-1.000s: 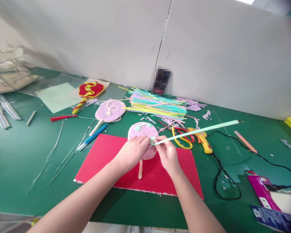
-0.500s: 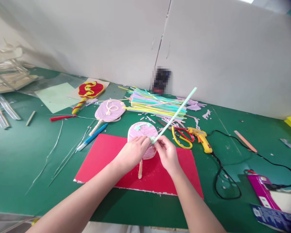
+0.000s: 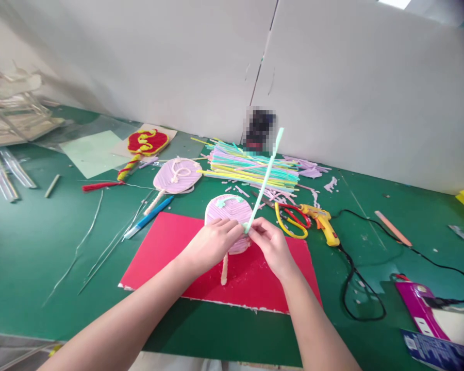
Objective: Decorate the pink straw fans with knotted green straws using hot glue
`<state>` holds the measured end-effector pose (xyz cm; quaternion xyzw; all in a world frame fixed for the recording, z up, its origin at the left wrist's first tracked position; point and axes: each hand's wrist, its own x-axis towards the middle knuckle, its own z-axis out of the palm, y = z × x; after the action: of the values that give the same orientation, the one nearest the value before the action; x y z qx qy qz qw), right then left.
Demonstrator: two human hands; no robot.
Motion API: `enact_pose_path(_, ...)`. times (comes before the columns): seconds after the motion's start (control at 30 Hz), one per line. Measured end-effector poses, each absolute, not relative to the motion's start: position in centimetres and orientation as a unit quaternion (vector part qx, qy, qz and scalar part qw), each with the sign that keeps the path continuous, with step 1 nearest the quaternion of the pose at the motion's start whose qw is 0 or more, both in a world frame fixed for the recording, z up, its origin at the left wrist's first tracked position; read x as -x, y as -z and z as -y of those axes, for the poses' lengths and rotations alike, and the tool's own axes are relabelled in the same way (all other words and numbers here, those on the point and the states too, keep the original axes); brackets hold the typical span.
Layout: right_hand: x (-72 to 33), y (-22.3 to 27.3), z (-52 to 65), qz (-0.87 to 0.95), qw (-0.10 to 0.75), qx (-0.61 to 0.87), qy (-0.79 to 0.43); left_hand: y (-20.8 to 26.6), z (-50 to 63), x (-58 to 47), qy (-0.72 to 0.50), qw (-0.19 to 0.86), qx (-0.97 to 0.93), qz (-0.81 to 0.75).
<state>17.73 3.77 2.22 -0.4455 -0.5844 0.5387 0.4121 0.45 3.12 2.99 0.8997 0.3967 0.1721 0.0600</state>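
A round lilac fan (image 3: 232, 210) with a pale edge and mint-green trim lies on a red board (image 3: 158, 257), its cream handle pointing toward me. Over its lower part, my left hand (image 3: 215, 241) is closed, the fingertips pinching the bottom end of a mint-green pipe cleaner (image 3: 266, 180). My right hand (image 3: 269, 242) meets it from the right, thumb and fingers pinched on the same end. The long free part of the pipe cleaner rises up and slightly right. The fingers hide the exact spot where it bends or meets the fan.
Behind lies a pile of coloured pipe cleaners (image 3: 251, 162). Scissors (image 3: 294, 221) and a yellow glue gun (image 3: 322, 224) with a black cord are to the right. Another lilac fan (image 3: 178, 175), a red-and-yellow fan (image 3: 147, 141) and a blue pen (image 3: 149, 217) are to the left.
The free end of the mint-green pipe cleaner has swung left and stands steeper. Both hands stay pinched at its lower end, nearly in the same place.
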Motion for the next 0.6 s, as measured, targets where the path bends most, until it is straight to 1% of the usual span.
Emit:
enact_pose_path(0.33,-17.64,-2.32,-3.74,0.575,0.405,0.455,-0.547,-2.93,-3.16,-0.38,-0.176,0.025,-0.901,-0.396)
enact_pose_path(0.6,-17.72,-2.1,-3.7,0.567,0.413,0.457,-0.547,-2.58,-3.23,-0.5,-0.2,0.097,-0.882,-0.415)
